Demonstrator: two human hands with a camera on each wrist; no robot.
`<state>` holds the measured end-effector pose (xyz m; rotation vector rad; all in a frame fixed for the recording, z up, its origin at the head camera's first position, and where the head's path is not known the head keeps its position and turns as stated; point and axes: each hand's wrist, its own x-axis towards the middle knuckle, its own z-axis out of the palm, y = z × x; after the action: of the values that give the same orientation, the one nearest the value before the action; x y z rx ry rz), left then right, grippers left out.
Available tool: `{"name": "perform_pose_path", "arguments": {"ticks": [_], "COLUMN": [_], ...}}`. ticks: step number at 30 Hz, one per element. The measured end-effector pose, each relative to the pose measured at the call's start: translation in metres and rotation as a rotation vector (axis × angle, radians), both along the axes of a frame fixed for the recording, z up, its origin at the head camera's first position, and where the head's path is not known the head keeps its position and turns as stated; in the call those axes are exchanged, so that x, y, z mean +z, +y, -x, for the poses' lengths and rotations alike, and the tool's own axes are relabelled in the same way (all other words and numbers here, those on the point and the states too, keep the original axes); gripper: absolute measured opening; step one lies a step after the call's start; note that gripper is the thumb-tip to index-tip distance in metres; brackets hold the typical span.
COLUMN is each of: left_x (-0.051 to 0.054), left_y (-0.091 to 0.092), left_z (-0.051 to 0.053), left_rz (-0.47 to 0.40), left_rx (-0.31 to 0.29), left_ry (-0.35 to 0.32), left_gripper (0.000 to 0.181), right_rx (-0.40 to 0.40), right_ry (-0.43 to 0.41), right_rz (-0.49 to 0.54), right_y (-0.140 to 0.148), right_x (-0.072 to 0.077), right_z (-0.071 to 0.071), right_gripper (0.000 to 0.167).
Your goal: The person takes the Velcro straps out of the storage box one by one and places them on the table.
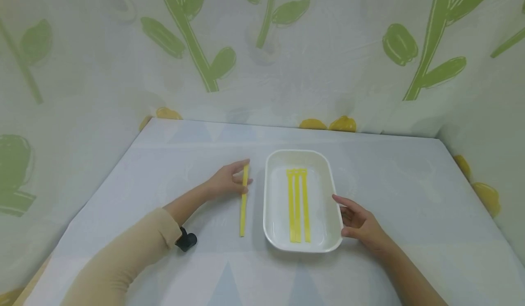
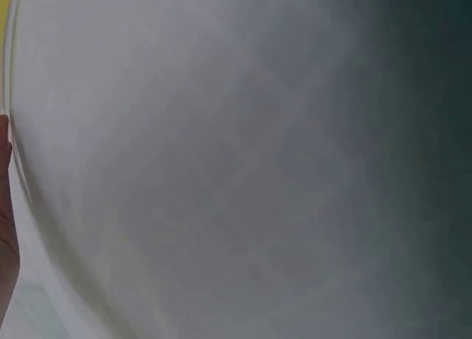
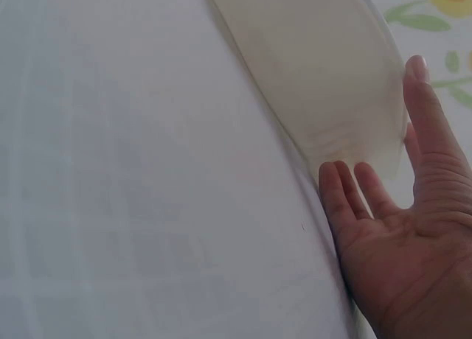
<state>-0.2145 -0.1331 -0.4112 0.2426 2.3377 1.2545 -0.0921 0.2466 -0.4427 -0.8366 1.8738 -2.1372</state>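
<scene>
My left hand (image 1: 227,180) pinches a long, flat yellow strip (image 1: 243,215) near its far end, left of the white tray (image 1: 268,196). The strip's lower end points toward me. At the left edge of the left wrist view, only part of this hand (image 2: 6,221) shows. Inside the tray, several yellow strips (image 1: 305,210) lie side by side lengthwise, with wider ends at the far side. My right hand (image 1: 365,224) rests against the tray's right side. Its fingers (image 3: 335,195) and thumb are spread along the outer wall and rim, fairly straight.
A pale cloth with faint blue triangles covers the table (image 1: 197,137). Behind it hangs a white curtain (image 1: 328,69) with green leaf prints. A small black device (image 1: 187,241) sits at my left cuff.
</scene>
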Motion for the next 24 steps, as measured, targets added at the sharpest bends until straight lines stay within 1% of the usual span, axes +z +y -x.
{"name": "perform_pose_path", "arguments": {"ticks": [3, 7, 10, 13, 17, 21, 24], "left_x": [-0.004, -0.006, -0.007, -0.007, -0.010, -0.011, -0.011], "left_y": [-0.002, -0.004, -0.006, -0.008, -0.010, -0.011, -0.009], "left_z": [-0.002, -0.003, -0.002, -0.002, -0.002, -0.003, -0.003], "left_rz": [0.028, 0.083, 0.135, 0.160, 0.154, 0.172, 0.191], "left_rx": [-0.027, -0.074, -0.091, -0.093, -0.081, -0.059, -0.054], "left_ry": [0.035, 0.108, 0.157, 0.190, 0.227, 0.240, 0.252], "left_gripper": [0.091, 0.090, 0.089, 0.088, 0.083, 0.077, 0.076], "right_rx": [0.000, -0.008, -0.021, -0.034, -0.033, -0.017, -0.011], "right_ry": [-0.005, -0.002, -0.006, -0.009, -0.014, -0.015, -0.011], "right_rz": [0.003, -0.001, -0.011, -0.026, -0.027, -0.009, -0.003], "right_y": [0.000, 0.000, 0.000, 0.000, 0.000, 0.000, 0.001], "right_x": [0.000, 0.000, 0.000, 0.000, 0.000, -0.001, -0.002], "right_z": [0.000, 0.001, 0.000, -0.001, -0.001, 0.000, 0.000], "right_gripper": [0.067, 0.067, 0.067, 0.066, 0.067, 0.067, 0.067]}}
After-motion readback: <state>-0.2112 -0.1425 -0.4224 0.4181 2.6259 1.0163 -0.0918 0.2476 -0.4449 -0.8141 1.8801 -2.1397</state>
